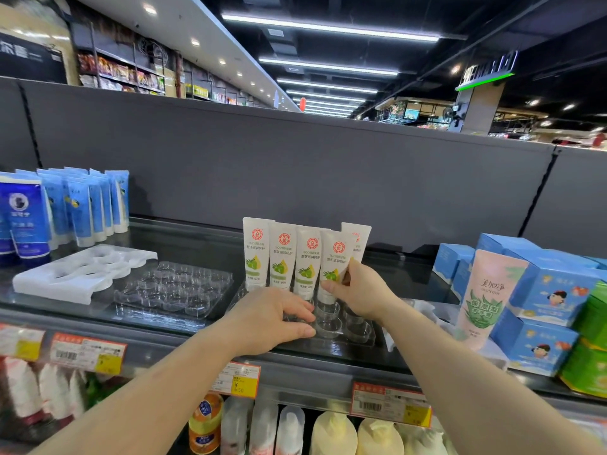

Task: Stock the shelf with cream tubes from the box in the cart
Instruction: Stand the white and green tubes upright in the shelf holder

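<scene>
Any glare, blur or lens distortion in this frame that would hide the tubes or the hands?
Head view: wide-angle bend bows the grey back panel and stretches the forearms; ceiling strip lights flare but sit far above; the clear tray is faint with soft reflections; white tubes, left hand and right hand are sharp and evenly lit.

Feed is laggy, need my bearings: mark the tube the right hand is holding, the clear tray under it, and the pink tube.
white tube (331, 257), head view, printed front.
clear tray (358, 334), head view, empty front cup.
pink tube (486, 290), head view, label middle.
</scene>
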